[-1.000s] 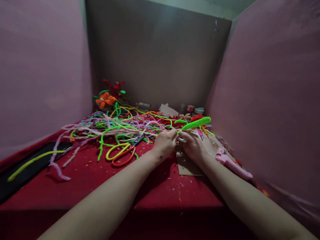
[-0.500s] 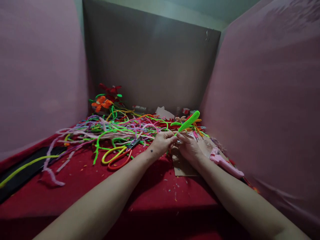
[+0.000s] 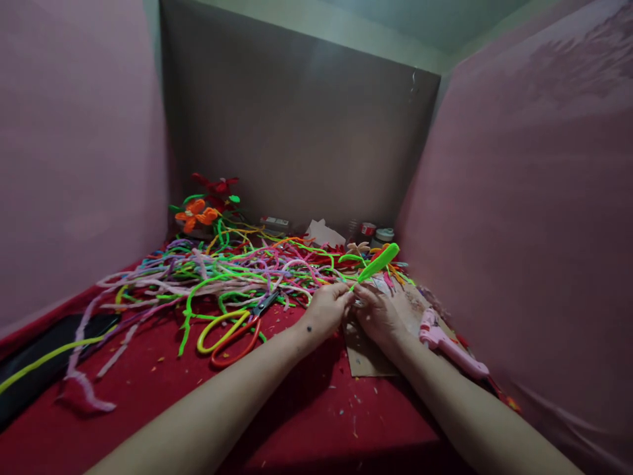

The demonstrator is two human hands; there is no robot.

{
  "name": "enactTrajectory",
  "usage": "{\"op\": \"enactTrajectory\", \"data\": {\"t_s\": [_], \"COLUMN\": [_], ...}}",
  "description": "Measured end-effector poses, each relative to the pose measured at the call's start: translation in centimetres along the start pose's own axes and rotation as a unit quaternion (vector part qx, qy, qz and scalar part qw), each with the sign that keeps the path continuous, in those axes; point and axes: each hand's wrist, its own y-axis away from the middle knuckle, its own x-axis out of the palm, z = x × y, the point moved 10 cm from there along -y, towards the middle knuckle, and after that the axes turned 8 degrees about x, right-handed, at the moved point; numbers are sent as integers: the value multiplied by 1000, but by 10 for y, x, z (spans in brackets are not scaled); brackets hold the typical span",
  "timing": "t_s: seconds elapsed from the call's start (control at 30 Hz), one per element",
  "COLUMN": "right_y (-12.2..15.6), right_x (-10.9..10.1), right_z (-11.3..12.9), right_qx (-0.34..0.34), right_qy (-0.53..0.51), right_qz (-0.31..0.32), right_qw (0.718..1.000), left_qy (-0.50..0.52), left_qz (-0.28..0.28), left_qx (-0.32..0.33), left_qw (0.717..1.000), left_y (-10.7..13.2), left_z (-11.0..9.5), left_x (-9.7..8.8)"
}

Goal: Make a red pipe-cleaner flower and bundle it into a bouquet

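Observation:
My left hand (image 3: 328, 308) and my right hand (image 3: 378, 314) meet at the middle of the red table (image 3: 148, 389), fingers pinched together on the base of a bright green pipe-cleaner leaf (image 3: 378, 262). The leaf sticks up and to the right from between my fingertips. Both hands hover over a piece of brown cardboard (image 3: 366, 356). A big tangle of coloured pipe cleaners (image 3: 227, 267) lies just behind and left of my hands.
Scissors with orange and yellow handles (image 3: 231, 332) lie left of my left hand. A pink glue gun (image 3: 451, 345) rests at the right. Pipe-cleaner flowers (image 3: 202, 208) and small jars (image 3: 376, 232) stand at the back. Pink panels and a grey board wall in the table.
The green leaf has tilted from nearly level to pointing more steeply up and has drawn closer to my hands. My hands stay pinched together; the view has tipped slightly.

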Motion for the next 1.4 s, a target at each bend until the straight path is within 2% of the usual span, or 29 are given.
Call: {"op": "enactTrajectory", "data": {"t_s": [0.13,0.23,0.37,0.47,0.57,0.67,0.73,0.8,0.83,0.9,1.0,1.07,1.2,1.3,1.4], "right_y": [0,2,4,5,5,4,3,2,2,1,0,1,2,3,4], "right_x": [-1,2,9,10,8,9,9,10,10,11,12,12,17,17,14], "right_z": [-11,-14,-17,-19,-20,-19,-19,-20,-21,-25,-31,-34,-33,-34,-34], "right_qx": [43,61,93,110,115,112,109,108,109,115,127,132,132,145,154], "right_qy": [-87,-141,-205,-210,-212,-219,-224,-228,-228,-226,-225,-229,-238,-254,-265], "right_qz": [17,26,58,66,57,48,42,38,38,43,43,40,53,43,24], "right_qw": [995,988,973,969,969,968,968,967,967,966,965,964,961,955,952], "left_qy": [129,276,371,395,377,299,178,18,-63,-197,-302,-304,-204,-100,2], "left_qz": [56,91,107,125,128,106,72,25,2,-26,-31,-29,-33,-34,-30], "left_qx": [-95,-159,-173,-183,-190,-175,-126,-38,6,74,108,104,70,12,-61], "left_qw": [985,943,906,892,898,932,973,999,998,977,947,946,976,994,998], "left_y": [8,18,24,28,29,25,19,12,10,11,13,13,11,11,13], "left_z": [15,20,17,16,16,15,12,0,-6,-17,-18,-15,-9,-1,10], "left_x": [8,17,21,26,27,22,10,-5,-11,-17,-18,-18,-20,-19,-14]}}
